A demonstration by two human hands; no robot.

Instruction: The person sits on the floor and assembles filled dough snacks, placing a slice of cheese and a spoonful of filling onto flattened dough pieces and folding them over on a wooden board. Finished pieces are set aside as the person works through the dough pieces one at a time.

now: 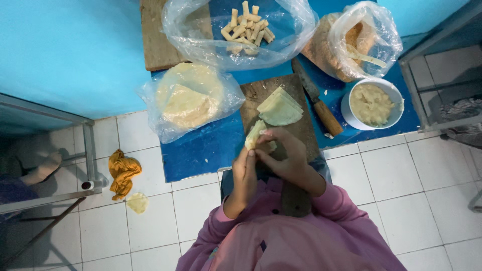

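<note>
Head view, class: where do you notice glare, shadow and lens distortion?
In the head view, glare streaks the clear plastic bag of rolled pastries; shadow darkens the lower left floor under the metal frame; the wide lens bends the tile lines; both hands and the folded wrapper look slightly soft.

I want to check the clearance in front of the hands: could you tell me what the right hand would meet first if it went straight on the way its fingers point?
Probably the folded wrapper that the right hand already pinches.

Pink long sleeves, bare hands
</note>
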